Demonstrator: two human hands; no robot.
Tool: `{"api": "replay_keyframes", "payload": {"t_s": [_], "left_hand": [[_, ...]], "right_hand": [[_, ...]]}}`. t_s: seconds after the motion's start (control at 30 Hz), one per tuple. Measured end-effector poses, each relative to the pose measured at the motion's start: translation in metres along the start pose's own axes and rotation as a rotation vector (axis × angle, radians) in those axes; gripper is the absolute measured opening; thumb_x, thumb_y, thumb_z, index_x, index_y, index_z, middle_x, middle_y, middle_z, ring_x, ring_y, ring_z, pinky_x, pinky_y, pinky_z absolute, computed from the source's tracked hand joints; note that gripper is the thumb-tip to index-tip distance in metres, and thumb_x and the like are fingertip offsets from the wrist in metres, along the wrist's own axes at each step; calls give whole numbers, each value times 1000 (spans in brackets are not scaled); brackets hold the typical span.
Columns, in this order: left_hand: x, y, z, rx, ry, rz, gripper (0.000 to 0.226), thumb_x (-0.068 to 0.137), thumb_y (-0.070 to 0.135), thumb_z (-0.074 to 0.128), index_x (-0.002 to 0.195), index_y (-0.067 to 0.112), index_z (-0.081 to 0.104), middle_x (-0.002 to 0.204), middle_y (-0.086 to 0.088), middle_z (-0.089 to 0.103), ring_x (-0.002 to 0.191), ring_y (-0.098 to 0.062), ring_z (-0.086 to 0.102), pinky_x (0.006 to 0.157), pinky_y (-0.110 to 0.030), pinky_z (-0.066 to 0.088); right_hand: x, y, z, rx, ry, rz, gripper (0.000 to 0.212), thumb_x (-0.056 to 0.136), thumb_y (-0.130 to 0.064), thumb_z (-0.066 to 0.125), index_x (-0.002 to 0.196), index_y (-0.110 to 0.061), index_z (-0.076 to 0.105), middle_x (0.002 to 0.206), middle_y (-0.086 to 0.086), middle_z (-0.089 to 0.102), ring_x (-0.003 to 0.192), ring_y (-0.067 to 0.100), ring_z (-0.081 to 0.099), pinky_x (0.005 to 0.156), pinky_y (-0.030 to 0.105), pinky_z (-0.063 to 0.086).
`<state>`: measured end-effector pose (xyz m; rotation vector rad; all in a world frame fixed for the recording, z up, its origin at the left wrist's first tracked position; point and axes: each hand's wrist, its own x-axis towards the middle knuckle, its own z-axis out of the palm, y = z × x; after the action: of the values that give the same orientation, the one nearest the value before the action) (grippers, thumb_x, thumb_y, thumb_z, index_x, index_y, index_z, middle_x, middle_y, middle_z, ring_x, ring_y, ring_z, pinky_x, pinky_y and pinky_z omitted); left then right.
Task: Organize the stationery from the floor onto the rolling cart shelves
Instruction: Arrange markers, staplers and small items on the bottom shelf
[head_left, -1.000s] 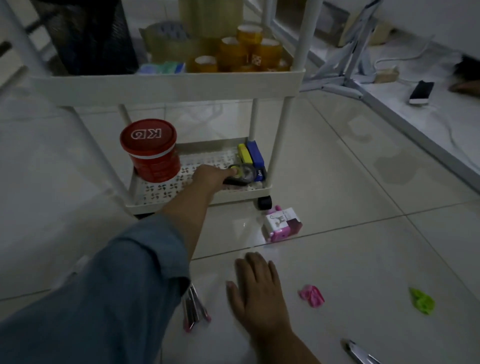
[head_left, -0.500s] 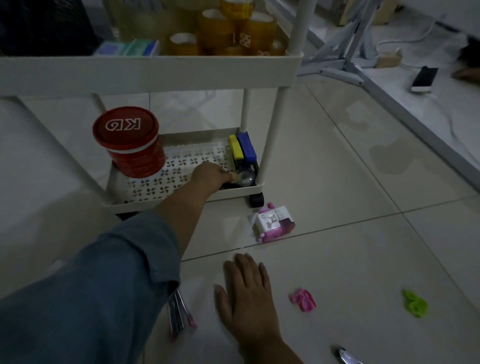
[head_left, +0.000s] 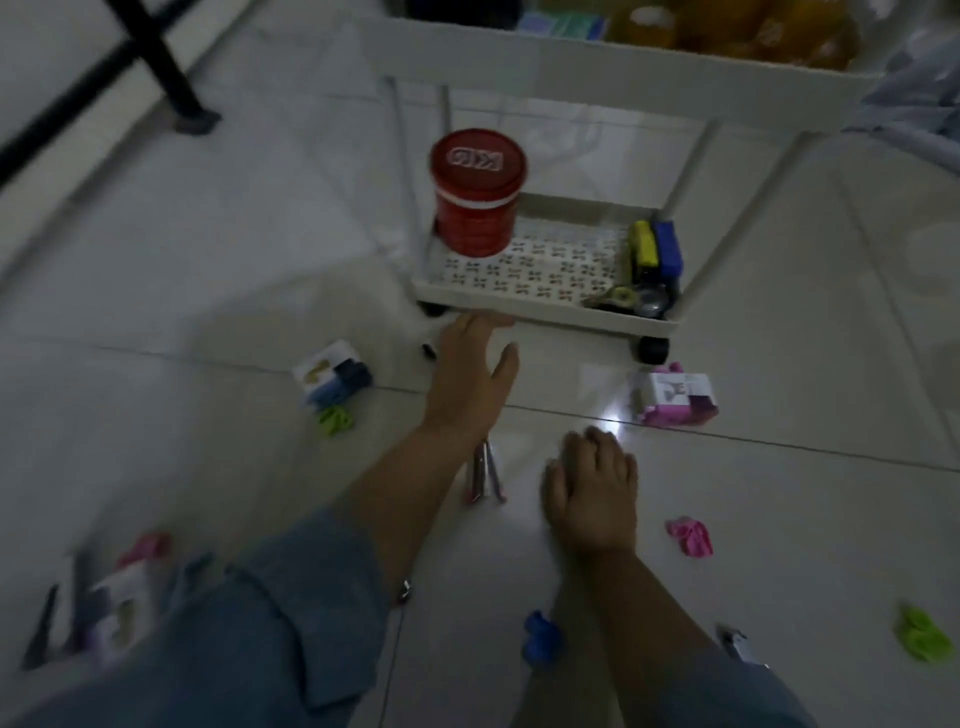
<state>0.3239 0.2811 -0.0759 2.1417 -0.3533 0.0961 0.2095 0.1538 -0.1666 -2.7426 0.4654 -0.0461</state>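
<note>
Left grip (head_left: 474, 376) is hanging empty, fingers spread wide, just in front of the bottom shelf (head_left: 519, 307) of the rolling cart. Half a second ago it was reaching into that shelf with its fingers on the round metal piece (head_left: 649, 302).

We are noting that piece now lying free in the shelf's right front corner, just in front of the yellow bar (head_left: 641, 244) and the blue bar (head_left: 668, 250). Red tin (head_left: 478, 195) is standing upright at the shelf's left end, as before.

Right grip (head_left: 592, 491) is pressing on the floor, holding nothing, fingers a little bent. It is staying where it was.

We are looking further left than earlier. A blue-and-white box (head_left: 332, 376) and a green clip (head_left: 335, 420) just beside it are now showing on the floor, left of the left grip.

Pink box (head_left: 672, 397) is lying near the cart wheel (head_left: 652, 349), unchanged. Thin metal pieces (head_left: 483, 473) are lying between the two wrists. Pink scrap (head_left: 688, 535) is sitting right of the right grip, green scrap (head_left: 924, 634) well beyond it, and blue scrap (head_left: 540, 636) by the right forearm.

Tape rolls (head_left: 727, 31) are sitting blurred on the upper shelf. We cannot make out the heap (head_left: 119, 597) at lower left.
</note>
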Motion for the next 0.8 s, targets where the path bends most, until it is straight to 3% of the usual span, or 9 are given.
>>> {"api": "replay_keyframes", "payload": {"t_s": [0.07, 0.13, 0.27, 0.37, 0.43, 0.5, 0.57, 0.7, 0.8], "left_hand": [[-41, -19, -24, 12, 61, -107, 26, 87, 19, 54, 109, 6, 63, 109, -12, 62, 106, -27, 56, 95, -23, 36], [-84, -32, -50, 15, 120, -257, 26, 87, 17, 56, 110, 7, 63, 111, -10, 63, 105, -20, 55, 91, -17, 34], [-164, -48, -94, 38, 77, -576, 24, 85, 16, 65, 109, 15, 62, 105, -5, 64, 95, -17, 59, 79, -22, 40], [-217, -55, -120, 150, -161, -709, 41, 68, 33, 81, 101, 27, 58, 94, 4, 59, 85, -12, 55, 73, -22, 42], [-249, -63, -131, 241, -434, -750, 56, 60, 37, 85, 108, 27, 57, 100, 9, 51, 93, -11, 52, 76, -20, 43], [-270, -72, -136, 305, -593, -749, 53, 61, 33, 84, 106, 23, 59, 106, 5, 49, 99, -14, 53, 78, -24, 48], [-280, -80, -136, 289, -567, -753, 38, 64, 28, 82, 94, 23, 60, 101, 2, 50, 94, -14, 55, 80, -27, 49], [-281, -85, -134, 283, -577, -758, 26, 70, 22, 78, 91, 9, 69, 80, 7, 49, 82, -11, 52, 67, -17, 38], [-270, -77, -134, 151, -464, -815, 13, 73, 18, 78, 70, 17, 65, 72, -2, 60, 61, -7, 58, 52, -11, 41]], "right_hand": [[5, -14, -6, 81, 73, -12, 47, 85, -33, 30, 99, -3, 63, 104, 19, 61, 99, 39, 57, 90, 38, 40], [4, -40, -10, 194, 121, -45, 42, 84, -27, 34, 93, 0, 63, 96, 21, 61, 89, 38, 57, 80, 33, 35], [-23, -94, -4, 312, 58, -243, 38, 85, -22, 37, 101, 1, 62, 105, 22, 60, 99, 29, 44, 88, 35, 37], [-46, -109, 5, 294, -20, -417, 35, 85, -21, 36, 99, -1, 61, 100, 18, 60, 96, 30, 50, 90, 32, 34], [-57, -112, 11, 315, -64, -446, 38, 86, -23, 34, 100, 0, 61, 101, 17, 59, 95, 34, 54, 87, 33, 39], [-62, -115, 14, 352, -97, -421, 42, 86, -25, 32, 101, 3, 61, 103, 18, 58, 98, 35, 54, 87, 37, 44], [-60, -121, 15, 390, -148, -364, 40, 86, -24, 34, 105, 2, 59, 107, 17, 57, 104, 33, 52, 90, 36, 43], [-57, -125, 17, 435, -168, -300, 35, 84, -18, 39, 108, 0, 57, 109, 15, 56, 106, 29, 49, 89, 22, 32], [-58, -130, 13, 476, -142, -284, 31, 84, -16, 42, 104, 0, 60, 106, 16, 58, 102, 29, 51, 88, 19, 30]]}}
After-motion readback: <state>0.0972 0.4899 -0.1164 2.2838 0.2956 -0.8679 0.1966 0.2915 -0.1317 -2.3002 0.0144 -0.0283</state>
